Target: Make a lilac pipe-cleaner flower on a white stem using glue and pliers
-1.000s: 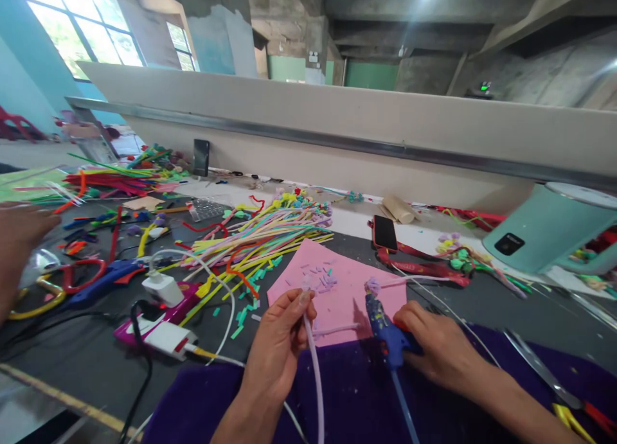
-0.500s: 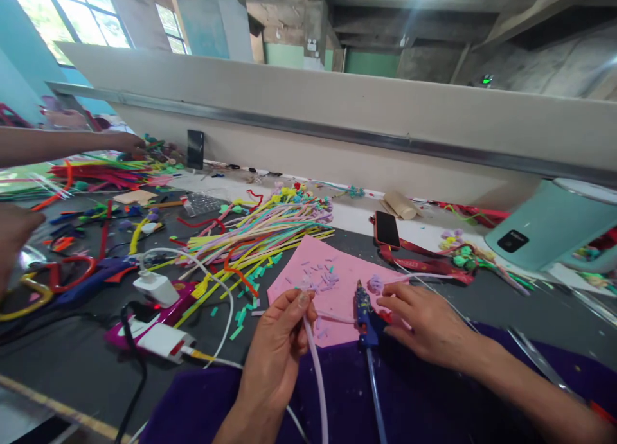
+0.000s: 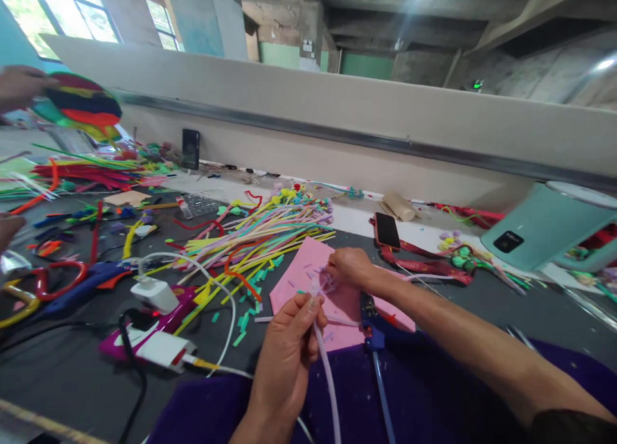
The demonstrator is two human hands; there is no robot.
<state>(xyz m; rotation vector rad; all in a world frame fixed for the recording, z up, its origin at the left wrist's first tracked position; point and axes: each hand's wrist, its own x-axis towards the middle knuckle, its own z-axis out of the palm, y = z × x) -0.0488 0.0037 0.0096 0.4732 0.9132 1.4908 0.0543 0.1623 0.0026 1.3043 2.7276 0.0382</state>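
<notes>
My left hand (image 3: 294,341) pinches the end of a pale lilac stem (image 3: 328,383), which hangs down toward the purple cloth. Just above those fingertips, my right hand (image 3: 349,268) reaches over a pink sheet (image 3: 299,264) with its fingers bent down among small lilac pieces (image 3: 328,282); its fingertips are hidden. A blue glue gun (image 3: 374,335) lies at the sheet's lower edge, below my right forearm, with a blue stick out of its rear. Another lilac stem (image 3: 344,320) lies across the sheet.
Bundled coloured stems (image 3: 260,229) lie left of the sheet, near a magenta power strip (image 3: 164,322) with cables. Red-handled scissors (image 3: 60,281), a phone (image 3: 387,230) and a mint container (image 3: 544,229) stand or lie around. Another person's hand (image 3: 24,87) holds a striped colourful object at far left.
My right hand has moved left from beside the glue gun to the lilac pieces. The other person's hand has lifted a colourful striped object. The glue gun has shifted slightly.
</notes>
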